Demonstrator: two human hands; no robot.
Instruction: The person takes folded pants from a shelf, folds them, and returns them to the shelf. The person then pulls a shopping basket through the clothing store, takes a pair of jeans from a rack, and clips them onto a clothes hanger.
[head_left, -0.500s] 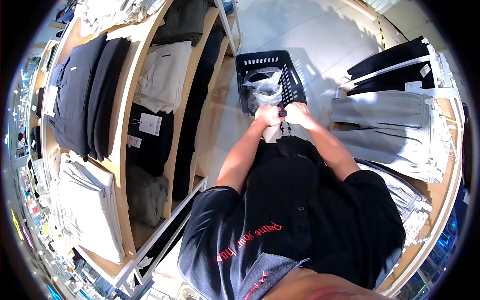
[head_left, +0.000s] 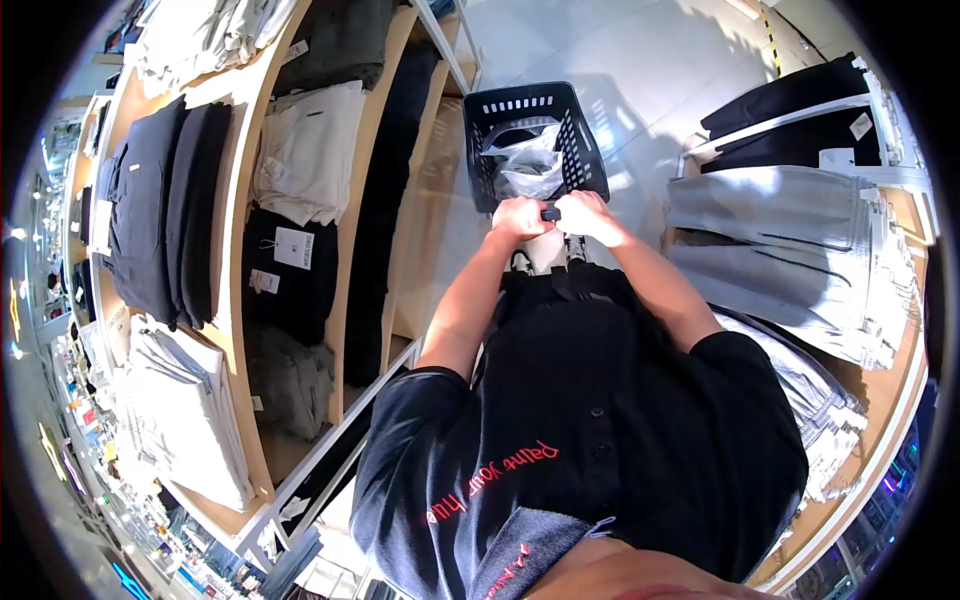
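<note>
Head camera view, looking down past the wearer's black shirt (head_left: 650, 420) with its red lettering, shows both bare forearms reaching forward to a dark plastic basket (head_left: 518, 95) at the far middle of the scene. Left hand (head_left: 521, 218) and right hand (head_left: 588, 214) sit side by side at its near side, fingers curled closed around a handle (head_left: 551, 214), of which a short black piece shows in the narrow gap between the fists; the undersides of the fingers are hidden, so how tightly they press cannot be told. Inside the basket, just beyond the knuckles, lie items in clear plastic wrapping (head_left: 530, 172), their contents too unclear to name. Pale floor (head_left: 600, 40) spreads beyond the basket, and parts of the wearer's shoes (head_left: 576, 246) show below the hands. On the left stands a wooden shelf unit (head_left: 236, 235) with upright dividers: dark folded garments (head_left: 150, 215) fill its outer column, white folded garments (head_left: 190, 420) lie nearer, and the next column holds cream garments (head_left: 310, 150), a black garment (head_left: 290, 312) with a white tag (head_left: 293, 249), and a grey pile (head_left: 288, 385). On the right, light grey trousers (head_left: 765, 212) lie spread out, with black garments (head_left: 780, 97) just beyond them.
</note>
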